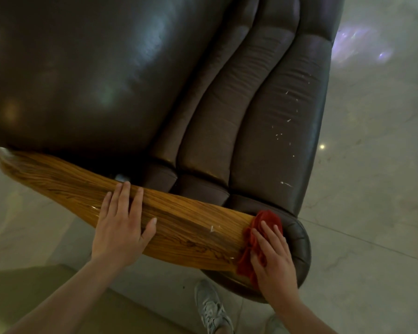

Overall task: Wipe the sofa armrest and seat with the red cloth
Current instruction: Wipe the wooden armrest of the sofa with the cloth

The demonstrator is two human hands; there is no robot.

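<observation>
A glossy wooden armrest runs across the lower middle of the view, capping a dark brown leather sofa. Its seat cushion fills the upper left, and the padded backrest panels rise at the right, flecked with small white specks. The red cloth lies crumpled at the right end of the armrest, where the wood meets the leather. My right hand presses flat on the cloth with fingers spread. My left hand rests palm down on the bare wood further left, holding nothing.
Pale polished marble floor surrounds the sofa. A grey sneaker stands on the floor just below the armrest. A darker floor panel lies at the lower left. White flecks sit on the wood near the cloth.
</observation>
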